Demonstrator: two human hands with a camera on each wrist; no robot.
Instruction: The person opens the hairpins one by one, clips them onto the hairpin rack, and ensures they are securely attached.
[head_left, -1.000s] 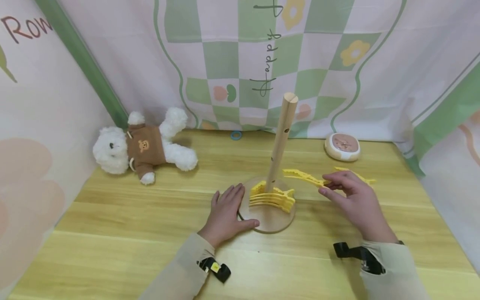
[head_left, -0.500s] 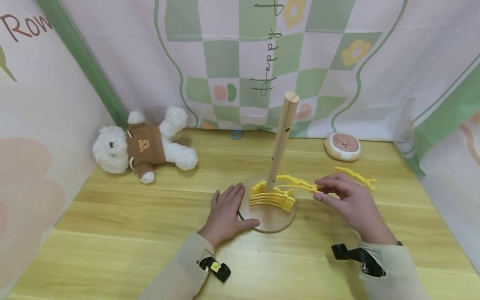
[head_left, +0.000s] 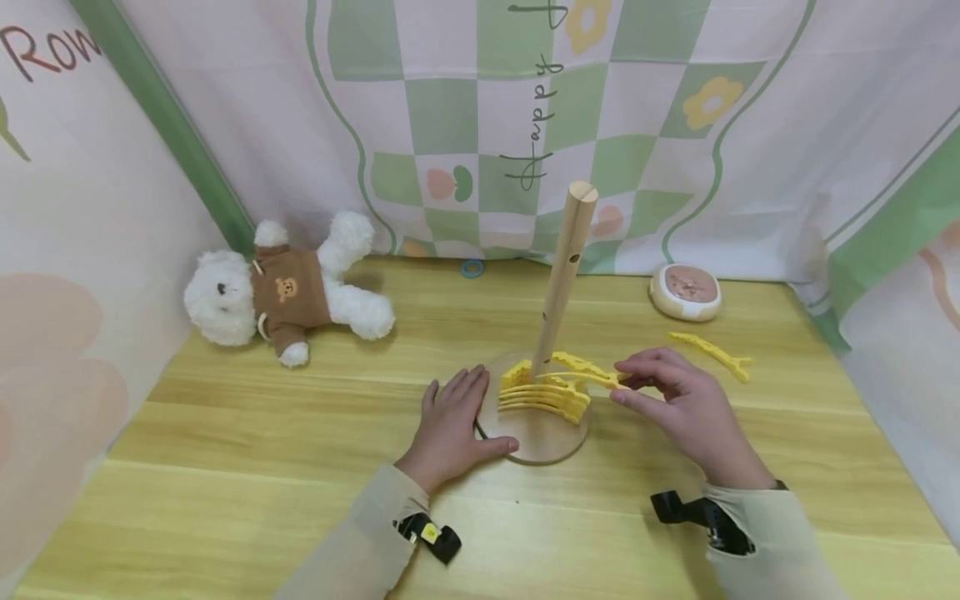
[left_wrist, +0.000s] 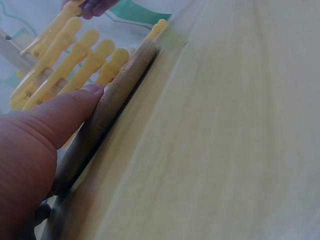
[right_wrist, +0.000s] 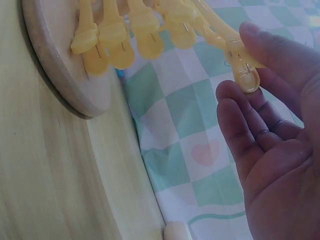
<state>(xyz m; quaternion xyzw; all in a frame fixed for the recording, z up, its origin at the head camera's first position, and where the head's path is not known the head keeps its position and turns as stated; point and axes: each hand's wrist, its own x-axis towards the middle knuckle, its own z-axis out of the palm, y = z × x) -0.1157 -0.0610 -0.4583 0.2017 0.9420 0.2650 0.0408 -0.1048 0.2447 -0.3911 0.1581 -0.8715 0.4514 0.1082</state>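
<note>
My right hand (head_left: 678,408) pinches the tail of a yellow alligator hair clip (head_left: 600,375), also seen in the right wrist view as the pinched clip (right_wrist: 242,67). Its two arms stand spread beside the wooden post (head_left: 564,279); one reaches across the post's front. Several like hair clips (head_left: 543,402) sit stacked around the foot of the post, tails to the right. On the left side of the round wooden base (head_left: 536,446), my left hand (head_left: 453,429) lies flat with spread fingers. Its thumb (left_wrist: 75,110) rests on the base's rim, close to the clips.
One more yellow hair clip (head_left: 712,354) lies on the table to the right. Behind it is a small cream and pink device (head_left: 686,292). A white plush dog (head_left: 288,292) in a brown shirt lies at left, and a blue ring (head_left: 472,268) sits by the back curtain.
My right hand has moved left, bringing the pinched hair clip from right of the post up to it, above the stacked clips. My left hand has stayed on the base.
</note>
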